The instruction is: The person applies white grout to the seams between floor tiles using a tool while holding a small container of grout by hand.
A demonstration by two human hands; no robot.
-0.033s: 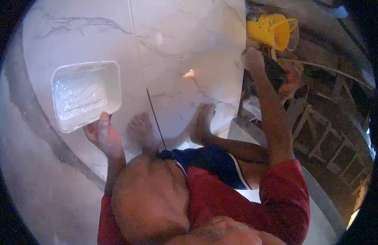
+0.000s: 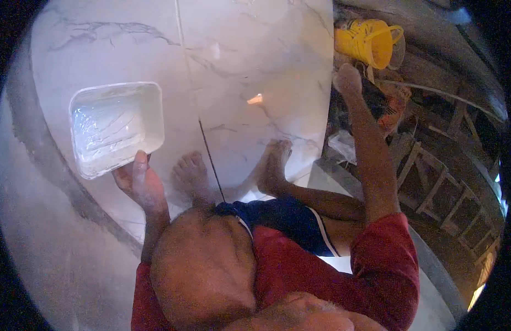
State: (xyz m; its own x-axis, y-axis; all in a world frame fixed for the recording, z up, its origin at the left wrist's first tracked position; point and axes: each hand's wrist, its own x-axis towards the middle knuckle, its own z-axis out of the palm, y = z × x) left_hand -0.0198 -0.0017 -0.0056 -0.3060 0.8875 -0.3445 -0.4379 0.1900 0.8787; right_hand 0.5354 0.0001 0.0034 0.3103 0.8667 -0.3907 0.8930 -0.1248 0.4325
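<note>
My left hand (image 2: 140, 179) is closed on the near edge of a white rectangular plastic tub (image 2: 113, 124), the thumb over its rim. The tub is tilted so its inside shows, with wet-looking, shiny smears over the bottom. My right arm is stretched out to the far right, past the edge of the marbled tiles. Out there my right hand (image 2: 348, 81) is curled like a fist, just below a yellow bucket (image 2: 371, 45). Its fingers face away, and what they hold, if anything, is hidden.
Marble-patterned tiles (image 2: 255, 66) with a dark joint lie under my bare feet. Below the tile edge at right are a crumpled clear plastic bag (image 2: 342, 144), an orange bundle (image 2: 395, 107) and a wooden ladder-like frame (image 2: 432, 185). A grey wall (image 2: 51, 231) curves along the left.
My right hand and forearm have shifted slightly to the right. The left hand and the tub stay where they were.
</note>
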